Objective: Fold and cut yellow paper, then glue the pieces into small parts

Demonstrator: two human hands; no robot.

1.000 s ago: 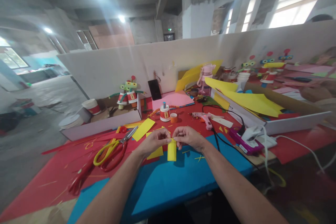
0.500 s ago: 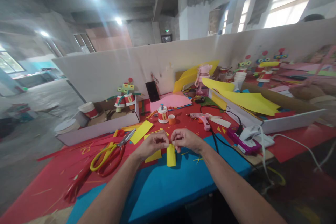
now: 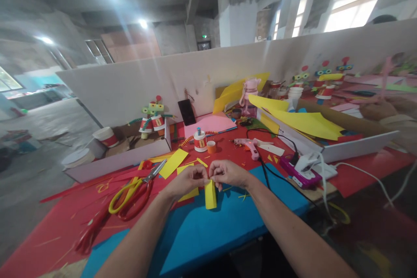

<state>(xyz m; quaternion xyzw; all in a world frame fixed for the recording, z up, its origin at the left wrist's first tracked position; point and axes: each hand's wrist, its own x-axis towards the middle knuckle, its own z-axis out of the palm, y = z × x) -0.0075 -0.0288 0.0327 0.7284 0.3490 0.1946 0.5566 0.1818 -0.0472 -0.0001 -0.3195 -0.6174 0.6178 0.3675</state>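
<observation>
A strip of yellow paper (image 3: 210,195), curved or folded lengthwise, hangs down toward me over the blue sheet (image 3: 182,234). My left hand (image 3: 193,179) pinches its upper end from the left. From the right, my right hand (image 3: 228,173) pinches the same end, the fingertips of both hands close together. Flat yellow paper pieces (image 3: 174,163) lie beyond and partly under my left hand. Farther off stand a small paper-cup figure (image 3: 200,141) with spring-like arms and a little orange cup (image 3: 211,147).
Yellow-handled scissors (image 3: 130,193) lie to the left. A pink glue gun (image 3: 249,147) with a lit red light rests at right, its cord near a purple power strip (image 3: 300,173). Boxes flank the work area, the right one (image 3: 358,147) holding yellow sheets. A co-worker's hand shows far right.
The yellow paper has turned slightly in my fingers and now looks more creased and tilted. Both hands keep their pinch, and the whole view has shifted a little.
</observation>
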